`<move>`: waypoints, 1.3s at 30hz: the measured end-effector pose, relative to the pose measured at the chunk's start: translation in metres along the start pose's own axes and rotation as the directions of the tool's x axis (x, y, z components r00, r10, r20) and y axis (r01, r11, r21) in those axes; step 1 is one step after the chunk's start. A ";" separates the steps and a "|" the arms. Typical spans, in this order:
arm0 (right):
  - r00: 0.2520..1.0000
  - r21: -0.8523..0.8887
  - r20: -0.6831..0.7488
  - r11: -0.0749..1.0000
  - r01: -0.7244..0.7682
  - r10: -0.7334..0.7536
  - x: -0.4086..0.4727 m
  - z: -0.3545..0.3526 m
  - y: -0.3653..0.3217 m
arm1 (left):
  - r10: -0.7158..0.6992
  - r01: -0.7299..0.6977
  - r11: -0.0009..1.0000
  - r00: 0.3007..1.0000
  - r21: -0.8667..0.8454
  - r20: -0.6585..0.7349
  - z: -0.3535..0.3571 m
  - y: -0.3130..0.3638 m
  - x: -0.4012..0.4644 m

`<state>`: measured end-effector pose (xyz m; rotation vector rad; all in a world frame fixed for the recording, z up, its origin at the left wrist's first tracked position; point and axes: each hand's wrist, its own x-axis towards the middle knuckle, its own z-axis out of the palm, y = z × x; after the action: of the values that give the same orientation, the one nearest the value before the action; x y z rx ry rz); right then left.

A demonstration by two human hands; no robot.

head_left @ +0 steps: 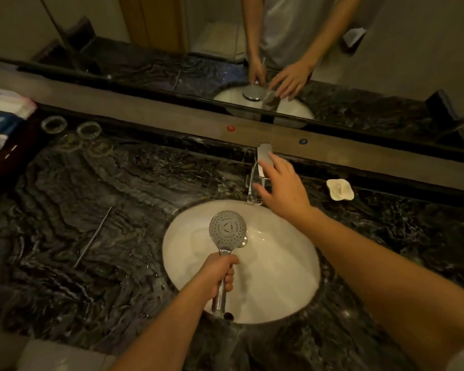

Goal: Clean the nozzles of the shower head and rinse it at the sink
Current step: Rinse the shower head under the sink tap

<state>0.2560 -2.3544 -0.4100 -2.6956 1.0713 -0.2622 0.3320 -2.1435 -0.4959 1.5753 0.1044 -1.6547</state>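
Chrome shower head (pixel 227 231), round dotted face, over glossy oval sink (pixel 279 277).

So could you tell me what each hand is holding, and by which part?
The left hand grips the shower head by its handle; the right hand holds nothing.

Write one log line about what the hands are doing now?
left hand: holds shower head over sink | right hand: open at tap | water: none seen

A dark veined marble counter (pixel 97 210) carries a white sink (pixel 279 277) at its centre, two glass dishes (pixel 53 124) at ten o'clock and a white soap dish (pixel 340 189) at two o'clock.
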 end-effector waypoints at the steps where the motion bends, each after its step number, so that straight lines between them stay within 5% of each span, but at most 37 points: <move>1: 0.998 -0.042 0.027 0.997 0.058 -0.057 0.013 0.002 0.003 | -0.001 0.001 1.000 1.000 0.007 -0.001 0.005 0.003 0.003; 7: 0.971 -0.158 0.105 0.960 0.232 -0.217 0.057 0.025 0.013 | 0.003 -0.003 1.000 1.000 0.006 -0.017 0.030 0.011 0.025; 13: 0.982 -0.119 -0.013 0.975 0.188 -0.191 0.067 0.042 0.014 | -0.022 0.022 1.000 0.998 0.000 -0.053 0.037 0.005 0.044; 39: 0.985 -0.022 0.107 0.990 0.139 -0.136 0.089 0.013 0.012 | 0.000 0.002 1.000 0.997 0.031 -0.078 0.050 0.011 0.091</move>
<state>0.3152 -2.4228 -0.4189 -2.7790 0.8679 -0.1270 0.3107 -2.2238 -0.5587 1.6639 0.1215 -1.6025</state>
